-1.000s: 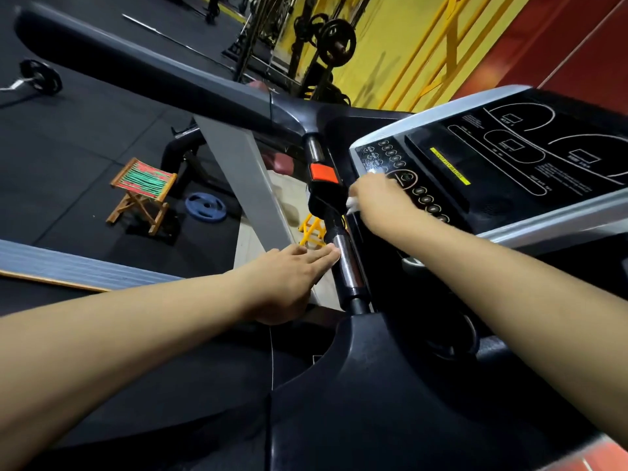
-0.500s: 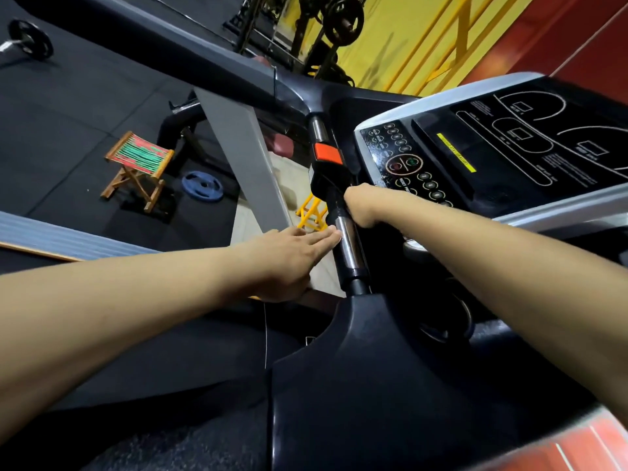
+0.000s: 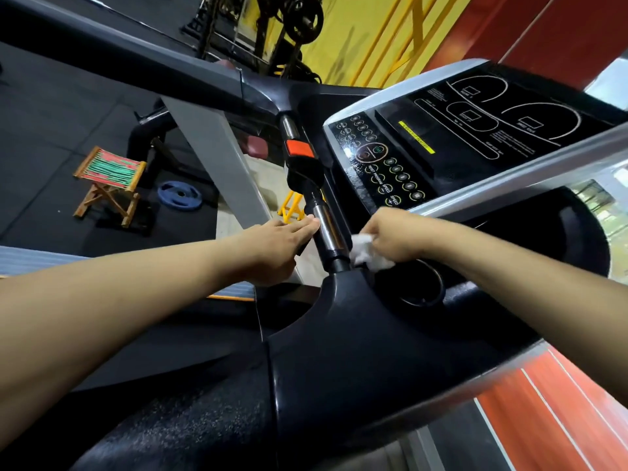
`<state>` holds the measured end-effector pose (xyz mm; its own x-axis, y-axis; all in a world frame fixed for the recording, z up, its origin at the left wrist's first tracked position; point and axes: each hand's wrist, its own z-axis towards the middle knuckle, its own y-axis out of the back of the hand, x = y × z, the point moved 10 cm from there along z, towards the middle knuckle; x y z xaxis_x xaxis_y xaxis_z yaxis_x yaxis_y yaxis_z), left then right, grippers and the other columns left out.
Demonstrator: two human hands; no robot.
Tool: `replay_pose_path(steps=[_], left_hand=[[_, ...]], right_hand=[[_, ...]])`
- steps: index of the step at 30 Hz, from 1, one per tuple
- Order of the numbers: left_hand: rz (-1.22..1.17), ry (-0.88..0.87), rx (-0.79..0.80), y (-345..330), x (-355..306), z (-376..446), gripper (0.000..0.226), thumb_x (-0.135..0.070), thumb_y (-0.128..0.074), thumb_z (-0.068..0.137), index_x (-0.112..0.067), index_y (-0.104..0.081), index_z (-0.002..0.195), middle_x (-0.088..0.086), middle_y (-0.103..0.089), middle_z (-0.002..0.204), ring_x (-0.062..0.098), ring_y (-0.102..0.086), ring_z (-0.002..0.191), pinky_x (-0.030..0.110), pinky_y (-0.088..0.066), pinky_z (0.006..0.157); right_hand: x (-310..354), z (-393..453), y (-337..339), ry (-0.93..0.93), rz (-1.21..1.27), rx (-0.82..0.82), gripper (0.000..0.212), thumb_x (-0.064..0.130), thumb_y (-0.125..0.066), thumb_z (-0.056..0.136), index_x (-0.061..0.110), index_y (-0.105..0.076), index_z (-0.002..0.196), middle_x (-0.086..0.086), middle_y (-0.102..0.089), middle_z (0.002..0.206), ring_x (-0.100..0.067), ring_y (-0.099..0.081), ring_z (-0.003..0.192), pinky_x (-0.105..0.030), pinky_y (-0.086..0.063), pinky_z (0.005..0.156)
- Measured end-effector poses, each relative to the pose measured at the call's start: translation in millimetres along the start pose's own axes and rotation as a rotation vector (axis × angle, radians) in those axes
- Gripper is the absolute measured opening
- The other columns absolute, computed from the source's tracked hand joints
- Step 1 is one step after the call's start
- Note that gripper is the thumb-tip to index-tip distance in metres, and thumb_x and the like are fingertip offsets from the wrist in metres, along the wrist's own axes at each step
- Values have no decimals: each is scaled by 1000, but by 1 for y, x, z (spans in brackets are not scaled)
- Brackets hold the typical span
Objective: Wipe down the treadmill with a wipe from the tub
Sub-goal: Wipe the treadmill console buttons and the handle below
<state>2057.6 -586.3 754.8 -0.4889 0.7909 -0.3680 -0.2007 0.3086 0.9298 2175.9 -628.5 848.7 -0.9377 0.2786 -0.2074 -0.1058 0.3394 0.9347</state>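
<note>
The black treadmill console (image 3: 452, 144) with its button panel fills the upper right. Below it runs a handlebar with a chrome sensor grip (image 3: 329, 229) and a red tab (image 3: 299, 148). My right hand (image 3: 390, 234) grips a crumpled white wipe (image 3: 367, 253) just right of the chrome grip's lower end, above a round cup holder (image 3: 418, 283). My left hand (image 3: 278, 246) lies flat with straight fingers, its tips touching the chrome grip from the left. The wipe tub is not in view.
A small folding stool (image 3: 108, 183) and a blue weight plate (image 3: 179, 195) sit on the dark gym floor at left. A yellow stand (image 3: 292, 207) is behind the handlebar. Weight racks (image 3: 292, 25) stand against the yellow wall. The treadmill's grey upright (image 3: 217, 154) slants across the middle.
My right hand has slid down from the button panel along the handlebar to the grip's lower end, and the wipe now shows beneath it. My left hand stays against the grip.
</note>
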Motion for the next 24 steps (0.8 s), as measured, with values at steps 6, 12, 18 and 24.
replay_pose_path(steps=[6, 12, 18, 24], left_hand=[[-31, 5, -2, 3, -1, -2, 82, -2, -34, 95, -26, 6, 163, -10, 6, 170, 30, -22, 147, 47, -27, 120], [-41, 7, -24, 6, -3, -4, 82, 2, -35, 95, -19, 5, 163, -1, 6, 171, 26, -16, 152, 27, -12, 117], [-66, 18, -36, 7, -4, -6, 80, 1, -36, 97, -17, 6, 162, 0, 6, 171, 25, -16, 153, 22, -9, 112], [-59, 4, -61, 12, -11, -10, 76, -1, -36, 99, -14, 3, 162, 2, 3, 171, 25, -16, 152, 24, -8, 113]], right_hand=[[36, -21, -1, 138, 235, -203, 42, 3, -52, 93, 31, -76, 112, 0, -71, 89, -18, -64, 78, -26, -45, 63], [32, -55, -2, 186, 254, -160, 37, 8, -53, 95, 32, -79, 106, -1, -76, 109, -15, -69, 101, -34, -56, 93], [52, -62, -16, 260, 17, -139, 43, 8, -55, 91, 42, -74, 107, 3, -67, 114, -22, -67, 100, -38, -56, 88], [83, -76, -21, 349, -90, -112, 30, 14, -56, 98, 26, -75, 117, 1, -67, 120, -22, -62, 113, -36, -51, 91]])
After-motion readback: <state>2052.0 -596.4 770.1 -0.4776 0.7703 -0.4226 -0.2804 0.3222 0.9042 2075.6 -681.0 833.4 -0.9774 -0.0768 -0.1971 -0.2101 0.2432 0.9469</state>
